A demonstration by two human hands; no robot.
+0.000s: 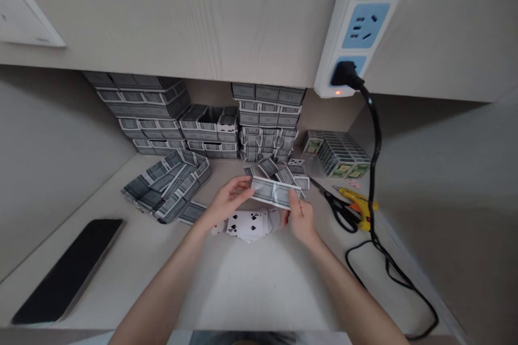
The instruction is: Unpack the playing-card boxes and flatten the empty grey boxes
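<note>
Between my two hands is a strip of playing cards, its patterned grey backs facing up. My left hand pinches the strip's left end, while the fingers of my right hand close on its right end. Below the strip, a loose pile of playing cards lies face up on the desk, a four of spades on top. Several more cards lie scattered just behind the strip. To the left stands an open, many-sided frame built of cards.
Stacked card blocks rise along the back. Packs of cards sit at the right rear, near black scissors and a yellow glue gun. Its black cable hangs from a power strip. A dark slab lies left.
</note>
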